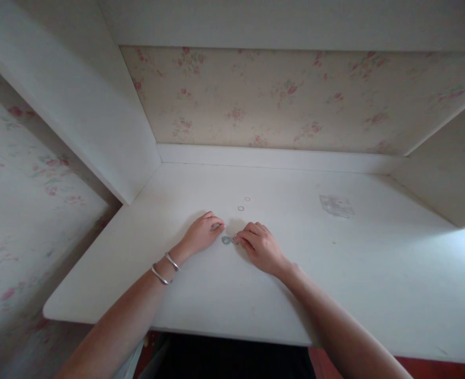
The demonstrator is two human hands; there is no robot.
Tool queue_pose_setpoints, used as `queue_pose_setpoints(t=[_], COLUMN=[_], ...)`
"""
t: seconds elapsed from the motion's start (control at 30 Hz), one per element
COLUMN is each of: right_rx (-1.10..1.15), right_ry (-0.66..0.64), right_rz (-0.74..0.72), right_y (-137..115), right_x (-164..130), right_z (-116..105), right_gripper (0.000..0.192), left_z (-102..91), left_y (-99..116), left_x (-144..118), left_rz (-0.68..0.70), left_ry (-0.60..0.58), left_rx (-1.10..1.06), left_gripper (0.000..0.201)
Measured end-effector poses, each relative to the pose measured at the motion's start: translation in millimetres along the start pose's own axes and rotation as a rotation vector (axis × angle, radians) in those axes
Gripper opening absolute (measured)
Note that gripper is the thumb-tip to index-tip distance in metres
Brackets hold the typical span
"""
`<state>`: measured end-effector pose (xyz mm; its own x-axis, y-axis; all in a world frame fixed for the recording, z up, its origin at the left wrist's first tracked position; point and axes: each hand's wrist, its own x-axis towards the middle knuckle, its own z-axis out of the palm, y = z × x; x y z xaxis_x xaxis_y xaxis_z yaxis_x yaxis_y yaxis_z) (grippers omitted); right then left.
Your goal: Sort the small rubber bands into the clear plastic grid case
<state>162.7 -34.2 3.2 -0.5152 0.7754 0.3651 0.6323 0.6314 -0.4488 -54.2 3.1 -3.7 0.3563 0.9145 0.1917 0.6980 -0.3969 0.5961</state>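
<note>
Starting at the left, we are resting our left forearm on the white counter (200, 316), with 2 silver bangles (165, 268) sitting at the wrist. Our left hand (201, 234) is lying knuckles up, its fingers curled under and its fingertips pressing down at something small and grey that we cannot make out; whether it is actually pinching that piece we cannot tell

Just to the right, between the 2 hands, a small grey metal piece (226, 240) is lying flat on the counter. Our right hand (260, 246) is coming in from the other side, fingers bent and bunched, its fingertips touching or pinching a second tiny piece right beside the grey one; the grip itself is too small to read

A little beyond the hands, toward the back wall, 2 small rings (244, 203) are lying apart from each other, untouched. Well off to the right, a clear plastic bag (337, 206) is lying flat

We are judging that we are in the middle of sorting or fitting together these tiny parts, with both hands working at 1 spot. The next move is calling for a fine fingertip pinch and steady wrists, since pieces this small are likely to slide on the smooth surface
</note>
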Motion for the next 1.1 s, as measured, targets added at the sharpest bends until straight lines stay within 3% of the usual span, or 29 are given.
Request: queue_pose_setpoints(t=[0.33,0.5,0.67,0.87,0.97,1.1], right_rx=[-0.074,0.03,0.152,0.174,0.182,0.193], right_ry=[-0.049,0.066,0.28,0.357,0.363,0.334], right_rz=[-0.024,0.001,0.198,0.421,0.444,0.415], right_y=[2,9,27,56,61,61], right_x=[0,2,5,5,4,6], right_z=[3,1,-3,-4,-3,-1], right_gripper=[0.021,0.019,0.021,0.021,0.022,0.023], left_z=[0.0,-5.6,1.4,25.7,32.2,32.3], left_y=[0,-4,5,15,14,13], left_x=[3,13,52,120,139,144], left_rz=[-0.01,-0.016,0.069,0.102,0.085,0.106], left_ry=[-0.012,-0.001,-0.017,-0.121,-0.179,-0.233], left_rx=[0.016,-0.02,0.019,0.273,0.343,0.402], left_gripper=[0.023,0.023,0.025,0.024,0.025,0.025])
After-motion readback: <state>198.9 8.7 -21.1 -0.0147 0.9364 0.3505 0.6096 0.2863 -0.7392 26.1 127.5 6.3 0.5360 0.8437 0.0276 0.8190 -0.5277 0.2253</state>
